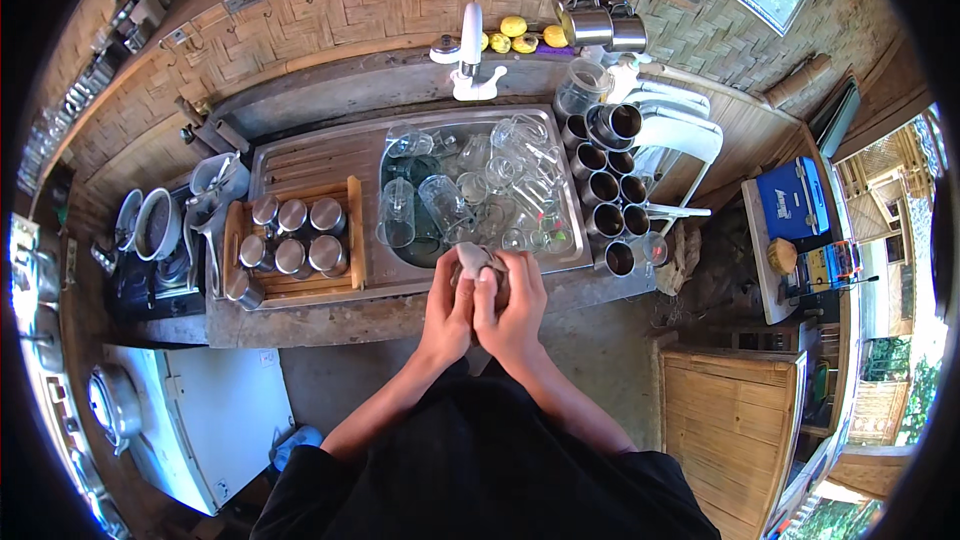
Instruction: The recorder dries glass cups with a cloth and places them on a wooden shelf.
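Observation:
At the sink's front edge, my left hand (447, 312) and my right hand (515, 312) are closed together with the thumbs side by side. Between them is a small greyish cloth-like bundle (473, 258), mostly covered by my fingers; whether it wraps anything is hidden. Just beyond them, the steel sink (568, 215) is crowded with clear glassware. Tall glass tumblers (396, 215) lie to the left in the basin, and glass mugs (500, 172) are heaped to the right.
A wooden tray (355, 230) with upturned steel cups (327, 253) sits on the drainboard at left. Several steel tumblers (602, 187) stand close together right of the sink. A white tap (470, 60) rises behind. White folding chairs (690, 135) lean beyond the tumblers.

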Available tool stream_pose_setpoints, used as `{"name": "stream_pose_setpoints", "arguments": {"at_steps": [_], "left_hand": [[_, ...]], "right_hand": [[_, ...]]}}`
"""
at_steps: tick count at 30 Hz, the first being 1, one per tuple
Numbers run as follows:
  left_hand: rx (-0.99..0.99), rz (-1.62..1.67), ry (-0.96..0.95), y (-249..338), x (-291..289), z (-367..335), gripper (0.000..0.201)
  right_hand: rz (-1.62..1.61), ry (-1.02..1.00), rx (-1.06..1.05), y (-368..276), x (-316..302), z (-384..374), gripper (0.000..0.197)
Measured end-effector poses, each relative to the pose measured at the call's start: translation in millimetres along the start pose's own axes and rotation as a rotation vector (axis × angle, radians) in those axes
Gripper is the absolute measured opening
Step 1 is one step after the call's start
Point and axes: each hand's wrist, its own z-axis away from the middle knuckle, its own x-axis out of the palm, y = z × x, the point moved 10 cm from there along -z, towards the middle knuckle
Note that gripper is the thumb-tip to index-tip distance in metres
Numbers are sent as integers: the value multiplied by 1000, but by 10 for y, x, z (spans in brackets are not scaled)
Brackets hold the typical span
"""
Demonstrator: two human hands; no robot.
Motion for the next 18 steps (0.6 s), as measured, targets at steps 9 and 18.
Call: {"name": "stream_pose_setpoints", "arguments": {"at_steps": [9, 18], "left_hand": [[306, -331, 117, 385, 40, 143, 47], [385, -467, 95, 470, -128, 141, 51]], "right_hand": [[-723, 70, 860, 756, 206, 126, 40], [-347, 156, 231, 263, -6, 247, 30]]}}
